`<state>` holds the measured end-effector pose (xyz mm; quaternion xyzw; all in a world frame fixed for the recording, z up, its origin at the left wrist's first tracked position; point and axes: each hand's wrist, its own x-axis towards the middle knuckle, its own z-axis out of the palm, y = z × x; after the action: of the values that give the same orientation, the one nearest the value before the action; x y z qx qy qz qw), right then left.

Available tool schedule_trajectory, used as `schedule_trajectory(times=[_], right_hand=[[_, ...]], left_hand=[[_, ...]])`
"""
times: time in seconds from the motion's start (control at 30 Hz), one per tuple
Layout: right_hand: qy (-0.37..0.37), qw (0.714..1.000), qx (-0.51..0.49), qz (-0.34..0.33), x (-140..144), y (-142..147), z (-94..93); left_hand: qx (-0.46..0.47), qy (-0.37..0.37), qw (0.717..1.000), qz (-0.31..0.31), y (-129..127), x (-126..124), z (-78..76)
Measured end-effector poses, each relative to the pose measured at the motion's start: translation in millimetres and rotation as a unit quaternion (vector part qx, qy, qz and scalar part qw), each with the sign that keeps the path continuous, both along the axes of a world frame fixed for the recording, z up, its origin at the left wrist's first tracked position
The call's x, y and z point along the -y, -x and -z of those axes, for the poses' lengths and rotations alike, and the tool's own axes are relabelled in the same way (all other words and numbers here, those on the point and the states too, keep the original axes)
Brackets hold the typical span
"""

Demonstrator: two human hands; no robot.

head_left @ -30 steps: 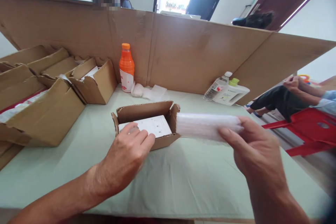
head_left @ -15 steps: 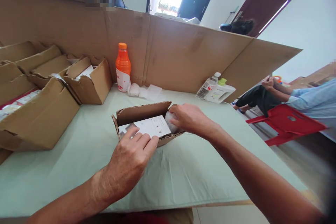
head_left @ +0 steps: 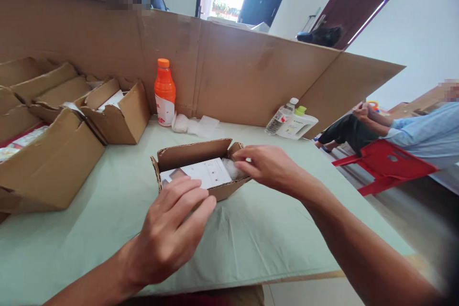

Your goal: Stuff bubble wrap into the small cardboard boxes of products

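A small cardboard box point(head_left: 195, 152) stands open-topped on the green cloth in front of me. Inside it lies a white printed carton point(head_left: 206, 174), and crumpled clear wrapping point(head_left: 231, 168) fills the right end. My left hand point(head_left: 175, 229) is at the box's front left edge, fingers stretched and slightly apart, holding nothing visible. At the right end, my right hand point(head_left: 270, 169) has its thumb and forefinger apart beside the wrapping and the box's end wall. Whether its fingertips touch the wall is hard to see.
Larger cardboard boxes point(head_left: 53, 162) with goods stand at left. An orange bottle point(head_left: 165, 91), white wrapping pieces point(head_left: 197, 125), a clear water bottle point(head_left: 281, 117) and a white jug point(head_left: 297, 125) line the cardboard partition point(head_left: 244, 71). A person sits on a red chair point(head_left: 394, 165) at right.
My right hand has drawn back from the wrapping, its thumb and forefinger parting. My left hand has slid off the carton's top toward the front edge. The view has shifted slightly.
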<state>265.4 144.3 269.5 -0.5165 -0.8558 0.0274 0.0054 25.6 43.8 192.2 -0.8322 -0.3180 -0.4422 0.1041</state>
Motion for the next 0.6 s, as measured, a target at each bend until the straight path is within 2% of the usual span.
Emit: schedule_trajectory(times=[0.07, 0.13, 0.23, 0.3, 0.37, 0.47, 0.6], right_hand=[[-0.071, 0.988, -0.126, 0.059, 13.5, -29.1, 6.3], [-0.086, 0.965, -0.225, 0.104, 27.4, -56.8, 27.2], [0.012, 0.942, -0.319, 0.106, 42.8, -74.2, 78.6], [0.078, 0.929, -0.350, 0.089, 46.4, -65.2, 111.2], [0.115, 0.925, -0.351, 0.085, 44.2, -48.6, 131.6], [0.108, 0.928, -0.336, 0.115, 37.3, -35.5, 139.4], [0.072, 0.918, -0.356, 0.159, 41.4, -54.0, 138.0]], left_hand=[[0.067, -0.017, 0.998, -0.010, 13.5, 11.5, 7.8], [0.133, 0.012, 0.987, -0.088, 26.9, 22.1, 26.6], [0.196, 0.152, 0.946, -0.207, 38.2, 31.0, 71.0], [0.209, 0.259, 0.917, -0.221, 37.2, 30.1, 99.4], [0.227, 0.326, 0.893, -0.210, 29.4, 23.3, 117.4], [0.266, 0.354, 0.875, -0.194, 7.2, 7.7, 124.1], [0.288, 0.332, 0.885, -0.156, -25.6, -1.4, 121.1]])
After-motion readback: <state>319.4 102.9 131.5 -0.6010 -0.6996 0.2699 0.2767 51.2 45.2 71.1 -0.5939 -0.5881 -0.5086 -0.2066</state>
